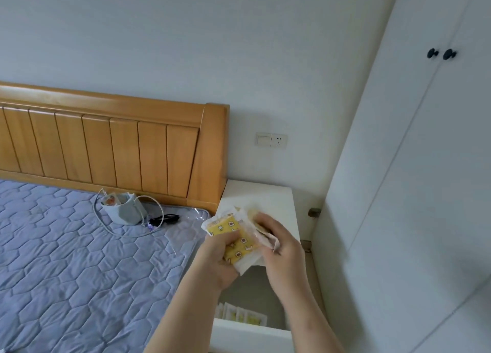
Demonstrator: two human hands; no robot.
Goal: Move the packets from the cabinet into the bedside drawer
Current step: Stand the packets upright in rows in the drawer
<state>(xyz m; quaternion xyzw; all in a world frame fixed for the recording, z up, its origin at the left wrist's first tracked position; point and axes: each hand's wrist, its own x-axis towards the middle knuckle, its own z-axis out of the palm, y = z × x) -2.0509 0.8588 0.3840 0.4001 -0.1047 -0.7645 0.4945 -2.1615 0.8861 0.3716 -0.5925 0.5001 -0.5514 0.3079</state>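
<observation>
Your left hand: fingers grip yellow star-print packet. Your right hand: fingers curled round pinkish packet. Near: open bedside drawer, stored packets inside

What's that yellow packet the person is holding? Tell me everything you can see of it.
The yellow packet is flat and soft-looking: a yellow print with small white star-like figures inside a whitish, plastic-looking wrapper whose edges stick out. It is tilted, held in the air above the open bedside drawer. The left hand grips its lower end, thumb across the face. The right hand holds paler packets that overlap its right side.
</observation>
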